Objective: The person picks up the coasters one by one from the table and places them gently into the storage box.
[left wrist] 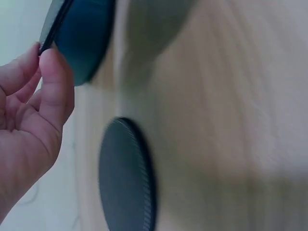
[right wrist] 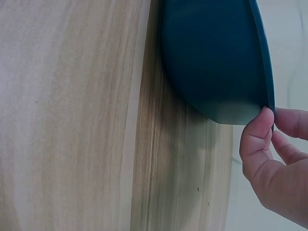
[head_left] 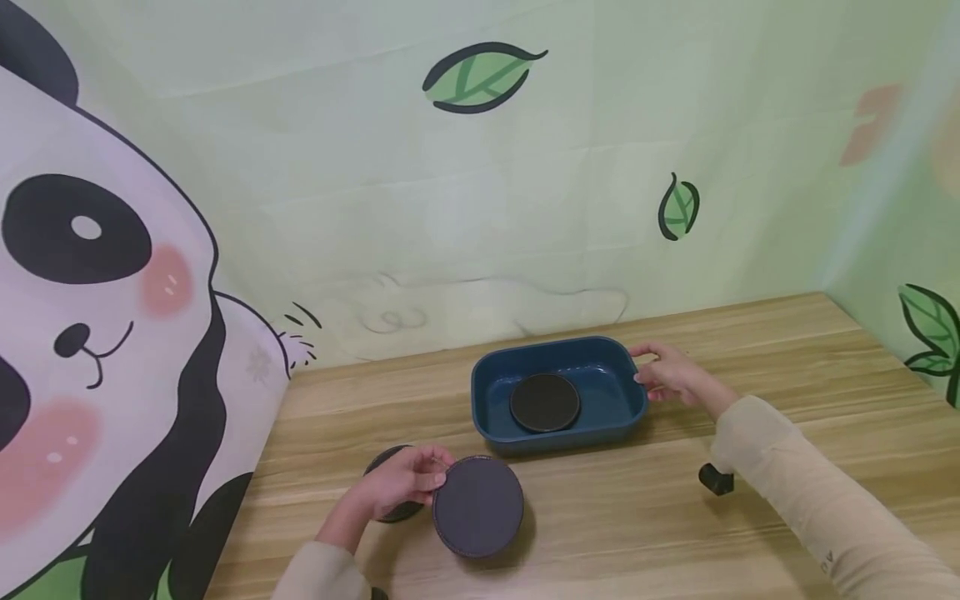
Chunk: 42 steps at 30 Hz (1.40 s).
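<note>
On table (head_left: 750,350): three dark coasters (head_left: 477,506), one blue tray (head_left: 487,392).

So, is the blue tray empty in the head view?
No, one dark round coaster lies flat inside the blue tray.

Rectangular dark-blue plastic tray (head_left: 487,392) held a round black disc (head_left: 544,402). Round dark grey-purple stitched coaster (head_left: 477,505) was matt. Light wood-grain bench (head_left: 787,358) was streaked. Pale-green backdrop (head_left: 300,125) bore green leaves, black-and-white panda.
</note>
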Tool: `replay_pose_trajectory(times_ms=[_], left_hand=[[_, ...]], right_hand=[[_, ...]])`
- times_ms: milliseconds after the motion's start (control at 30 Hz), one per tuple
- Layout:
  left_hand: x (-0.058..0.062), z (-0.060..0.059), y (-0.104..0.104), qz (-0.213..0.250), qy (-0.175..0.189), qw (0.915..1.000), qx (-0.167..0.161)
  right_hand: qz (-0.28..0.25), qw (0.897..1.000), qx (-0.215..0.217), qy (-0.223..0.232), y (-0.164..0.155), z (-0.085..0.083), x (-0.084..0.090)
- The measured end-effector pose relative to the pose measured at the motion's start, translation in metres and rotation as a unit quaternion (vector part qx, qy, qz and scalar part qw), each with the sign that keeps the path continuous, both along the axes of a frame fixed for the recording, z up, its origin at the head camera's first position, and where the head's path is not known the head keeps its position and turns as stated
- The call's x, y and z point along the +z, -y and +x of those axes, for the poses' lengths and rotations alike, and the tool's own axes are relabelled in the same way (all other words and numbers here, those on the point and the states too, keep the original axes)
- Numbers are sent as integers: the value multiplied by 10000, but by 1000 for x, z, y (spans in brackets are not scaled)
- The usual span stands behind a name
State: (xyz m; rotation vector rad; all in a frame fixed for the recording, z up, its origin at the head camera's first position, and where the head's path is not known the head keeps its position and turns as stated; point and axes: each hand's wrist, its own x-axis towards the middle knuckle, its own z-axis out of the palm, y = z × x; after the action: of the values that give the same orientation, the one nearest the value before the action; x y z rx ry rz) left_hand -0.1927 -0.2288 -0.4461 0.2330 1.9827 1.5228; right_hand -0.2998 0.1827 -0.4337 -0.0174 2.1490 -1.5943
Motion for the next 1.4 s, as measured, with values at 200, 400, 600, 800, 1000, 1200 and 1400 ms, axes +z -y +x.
replay_pose_trajectory(times_ms=[200,400,600,800,1000,1200,1400], left_hand=[[15,-15,-14,411,-197,9980,446],[20,-32,-34,900,-298,9906,982],[21,-47,-57,1063,-316,9810,1590],[22,-61,-80,1100,-239,9696,2173],[18,-73,-96,1107,-360,9628,2438],[12,-81,-106,1040,-428,9571,2670],[10,-85,-110,960,-367,9548,2790]], right_hand=[[-35,10000,-51,45,-1,-2,-1],[-17,10000,-43,37,-3,-3,-1],[12,10000,-26,-26,-4,-3,-3],[43,9999,-4,-92,-4,-2,-3],[64,10000,-24,-59,-3,0,-2],[74,10000,-29,-61,-1,-1,-3],[100,9999,-32,-48,-2,-2,-3]])
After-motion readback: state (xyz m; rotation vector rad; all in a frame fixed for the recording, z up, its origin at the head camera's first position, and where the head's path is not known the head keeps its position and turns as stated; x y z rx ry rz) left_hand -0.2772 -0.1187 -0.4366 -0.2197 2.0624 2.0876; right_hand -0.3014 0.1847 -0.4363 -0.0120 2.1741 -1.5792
